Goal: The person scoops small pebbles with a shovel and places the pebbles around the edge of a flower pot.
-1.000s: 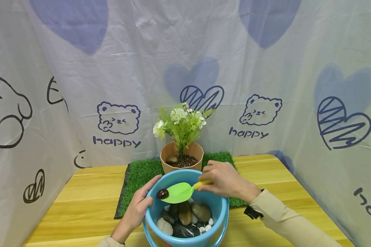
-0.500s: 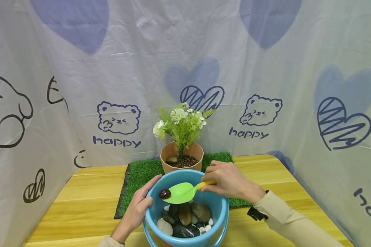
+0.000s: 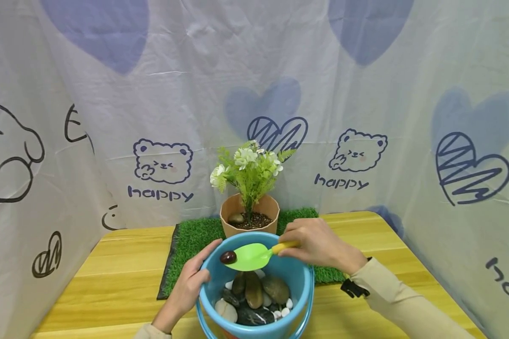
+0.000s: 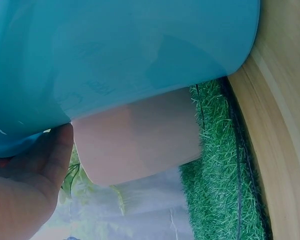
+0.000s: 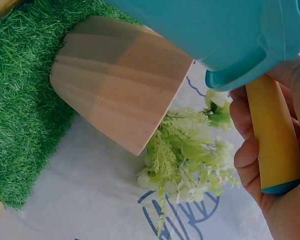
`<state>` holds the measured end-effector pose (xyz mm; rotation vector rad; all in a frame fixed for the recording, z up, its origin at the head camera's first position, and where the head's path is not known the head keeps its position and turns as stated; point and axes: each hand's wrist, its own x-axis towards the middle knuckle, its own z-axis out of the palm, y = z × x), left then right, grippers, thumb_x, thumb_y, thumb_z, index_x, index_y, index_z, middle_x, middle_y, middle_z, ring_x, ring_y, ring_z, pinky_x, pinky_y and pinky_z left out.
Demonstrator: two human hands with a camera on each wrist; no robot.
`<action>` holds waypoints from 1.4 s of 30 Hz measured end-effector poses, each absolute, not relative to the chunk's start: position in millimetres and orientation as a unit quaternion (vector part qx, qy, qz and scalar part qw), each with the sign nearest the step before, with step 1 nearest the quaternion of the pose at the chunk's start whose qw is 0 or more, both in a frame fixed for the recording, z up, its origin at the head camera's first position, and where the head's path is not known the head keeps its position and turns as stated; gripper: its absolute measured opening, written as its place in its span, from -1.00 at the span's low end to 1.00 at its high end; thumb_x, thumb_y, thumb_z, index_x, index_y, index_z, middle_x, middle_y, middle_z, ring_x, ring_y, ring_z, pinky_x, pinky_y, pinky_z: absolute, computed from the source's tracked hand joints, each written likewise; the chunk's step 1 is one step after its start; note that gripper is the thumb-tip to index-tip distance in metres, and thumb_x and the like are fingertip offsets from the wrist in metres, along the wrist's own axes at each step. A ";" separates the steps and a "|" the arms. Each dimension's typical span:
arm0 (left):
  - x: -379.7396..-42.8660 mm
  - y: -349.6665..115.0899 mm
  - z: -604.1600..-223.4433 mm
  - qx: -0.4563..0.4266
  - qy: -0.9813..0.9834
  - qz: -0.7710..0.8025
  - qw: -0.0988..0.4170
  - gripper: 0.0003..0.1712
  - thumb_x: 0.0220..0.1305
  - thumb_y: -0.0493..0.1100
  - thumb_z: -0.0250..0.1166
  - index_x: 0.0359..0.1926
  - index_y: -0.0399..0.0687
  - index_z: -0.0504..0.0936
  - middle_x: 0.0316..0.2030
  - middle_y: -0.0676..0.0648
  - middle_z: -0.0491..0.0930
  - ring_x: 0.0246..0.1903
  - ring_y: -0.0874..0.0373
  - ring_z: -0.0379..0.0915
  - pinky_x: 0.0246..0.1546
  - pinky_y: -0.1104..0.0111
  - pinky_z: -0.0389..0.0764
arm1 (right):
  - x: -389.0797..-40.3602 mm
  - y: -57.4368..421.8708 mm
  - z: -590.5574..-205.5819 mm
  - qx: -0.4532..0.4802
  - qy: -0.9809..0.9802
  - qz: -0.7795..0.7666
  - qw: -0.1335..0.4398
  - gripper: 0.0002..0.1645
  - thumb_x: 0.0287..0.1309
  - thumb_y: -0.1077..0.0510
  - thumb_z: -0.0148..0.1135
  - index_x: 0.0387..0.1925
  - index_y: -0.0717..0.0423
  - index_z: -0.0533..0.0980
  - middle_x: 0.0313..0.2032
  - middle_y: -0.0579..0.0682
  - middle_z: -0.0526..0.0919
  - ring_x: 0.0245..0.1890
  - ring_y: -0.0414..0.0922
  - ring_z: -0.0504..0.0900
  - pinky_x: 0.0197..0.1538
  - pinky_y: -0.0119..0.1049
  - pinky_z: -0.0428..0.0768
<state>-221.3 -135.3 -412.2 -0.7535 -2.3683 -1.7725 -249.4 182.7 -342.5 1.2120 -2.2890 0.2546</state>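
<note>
A blue bucket (image 3: 307,282) stands at the table's front, with several stones lying in it. My left hand (image 3: 186,285) holds the bucket's left rim, thumb over the edge and fingers along the outer wall. In the right wrist view, my right hand (image 5: 285,150) is wrapped round the yellow handle (image 5: 274,135) of a toy trowel. Its green blade (image 3: 251,257) hangs level over the bucket's opening in the head view. A shiny dark brown stone (image 3: 228,257) sits at the blade's left tip.
Behind the bucket, a tan flowerpot (image 3: 249,230) with white flowers (image 3: 246,158) and a stone (image 3: 236,218) stands on a green turf mat (image 3: 197,235). The wooden table (image 3: 123,263) is walled by printed cloth (image 3: 203,94).
My right hand has drawn the trowel slightly right and up, and the brown stone has come along at its tip. The left hand and the bucket have stayed put.
</note>
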 end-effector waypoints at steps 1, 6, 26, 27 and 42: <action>-221.3 -135.3 -412.0 -0.249 -0.774 -0.580 0.044 -0.15 0.04 -0.39 -0.09 0.46 -0.03 0.25 0.32 -0.25 0.39 0.16 -0.13 0.49 -0.10 0.32 0.61 | -249.7 183.5 -342.3 0.450 -0.847 0.096 0.266 -0.73 -0.10 -0.12 0.50 -0.33 -0.13 0.75 -0.46 -0.28 0.62 -0.53 -0.41 0.46 -0.45 -0.58 0.39; -221.3 -135.7 -410.6 -0.254 -0.772 -0.581 0.043 -0.15 0.04 -0.38 -0.08 0.46 -0.05 0.24 0.34 -0.28 0.37 0.18 -0.20 0.46 -0.09 0.32 0.61 | -251.5 186.8 -341.7 0.447 -0.848 0.106 0.262 -0.76 -0.07 -0.11 0.49 -0.33 -0.14 0.75 -0.45 -0.30 0.63 -0.56 -0.45 0.44 -0.47 -0.61 0.37; -221.1 -134.0 -411.9 -0.238 -0.776 -0.582 0.041 -0.13 0.03 -0.39 -0.08 0.46 0.03 0.26 0.36 -0.22 0.35 0.21 -0.18 0.44 -0.01 0.38 0.57 | -263.5 191.0 -326.7 0.394 -0.878 0.122 0.244 -0.76 0.03 -0.12 0.42 -0.31 -0.12 0.75 -0.45 -0.28 0.63 -0.58 -0.44 0.41 -0.52 -0.56 0.36; -221.1 -133.8 -412.0 -0.237 -0.776 -0.583 0.040 -0.13 0.03 -0.39 -0.09 0.46 0.04 0.25 0.36 -0.21 0.35 0.21 -0.18 0.45 -0.01 0.38 0.58 | -264.4 191.2 -326.3 0.392 -0.879 0.118 0.245 -0.76 0.03 -0.13 0.42 -0.31 -0.12 0.75 -0.45 -0.27 0.64 -0.58 -0.43 0.42 -0.52 -0.55 0.36; -221.6 -133.8 -413.4 -0.228 -0.779 -0.584 0.031 -0.12 0.02 -0.38 -0.10 0.47 0.06 0.24 0.35 -0.21 0.37 0.18 -0.17 0.48 -0.03 0.33 0.60 | -281.4 194.1 -317.5 0.346 -0.903 0.084 0.239 -0.64 0.02 -0.17 0.40 -0.27 -0.03 0.76 -0.41 -0.18 0.68 -0.55 -0.35 0.50 -0.47 -0.46 0.44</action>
